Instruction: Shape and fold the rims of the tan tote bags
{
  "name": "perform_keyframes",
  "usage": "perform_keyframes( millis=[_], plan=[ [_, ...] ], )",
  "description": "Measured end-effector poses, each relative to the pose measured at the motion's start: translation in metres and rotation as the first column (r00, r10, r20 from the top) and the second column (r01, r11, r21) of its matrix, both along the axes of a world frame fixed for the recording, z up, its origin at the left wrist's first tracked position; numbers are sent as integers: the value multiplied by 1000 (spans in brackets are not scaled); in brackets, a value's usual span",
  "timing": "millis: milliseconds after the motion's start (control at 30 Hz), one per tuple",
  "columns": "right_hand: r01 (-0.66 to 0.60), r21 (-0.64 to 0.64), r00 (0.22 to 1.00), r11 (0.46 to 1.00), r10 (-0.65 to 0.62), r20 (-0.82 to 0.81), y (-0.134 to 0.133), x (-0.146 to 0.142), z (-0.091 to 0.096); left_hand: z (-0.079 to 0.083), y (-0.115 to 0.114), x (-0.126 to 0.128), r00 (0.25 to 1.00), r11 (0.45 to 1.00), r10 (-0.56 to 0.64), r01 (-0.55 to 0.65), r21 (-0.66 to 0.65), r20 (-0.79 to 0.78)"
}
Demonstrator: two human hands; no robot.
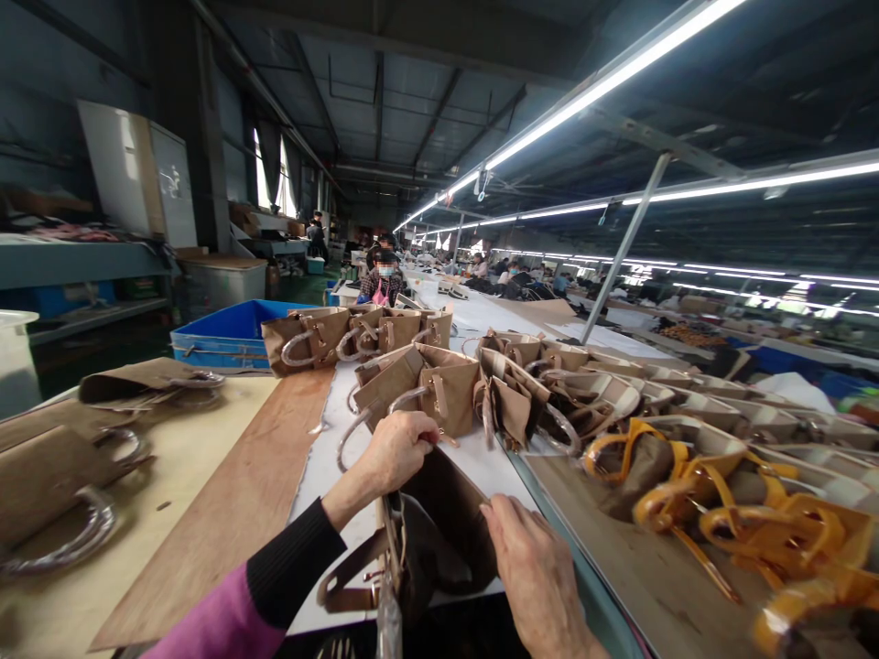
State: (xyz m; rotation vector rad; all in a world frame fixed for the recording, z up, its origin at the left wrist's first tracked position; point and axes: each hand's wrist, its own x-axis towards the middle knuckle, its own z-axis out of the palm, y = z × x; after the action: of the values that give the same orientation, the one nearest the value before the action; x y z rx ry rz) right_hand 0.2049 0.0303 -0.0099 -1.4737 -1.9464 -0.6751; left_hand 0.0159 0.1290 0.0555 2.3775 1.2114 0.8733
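Note:
A brown handbag (446,513) stands upright in front of me, its mouth open and its inside dark. My left hand (395,453) pinches the bag's far upper corner between thumb and fingers. On the opposite side, my right hand (532,567) holds the near right edge, thumb on the inner side. A strap with a metal buckle and a plastic-wrapped handle (389,613) hang at the bag's left side. Just beyond my left hand stands another brown handbag (448,394) with a wrapped handle.
Brown bags (385,329) line the table's far end beside a blue bin (220,329). More lie on the left board (233,430). Bags with yellow handles (714,503) crowd the right side. A metal post (624,247) rises there. A masked person (383,284) sits farther back.

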Motion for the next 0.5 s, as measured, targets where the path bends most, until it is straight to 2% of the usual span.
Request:
perform_keyframes(
  millis=[500],
  plan=[
    [13,-4,1000,1000,-13,4,1,0,0,-1,1,1,1000,1000,-4,4,-2,12]
  ],
)
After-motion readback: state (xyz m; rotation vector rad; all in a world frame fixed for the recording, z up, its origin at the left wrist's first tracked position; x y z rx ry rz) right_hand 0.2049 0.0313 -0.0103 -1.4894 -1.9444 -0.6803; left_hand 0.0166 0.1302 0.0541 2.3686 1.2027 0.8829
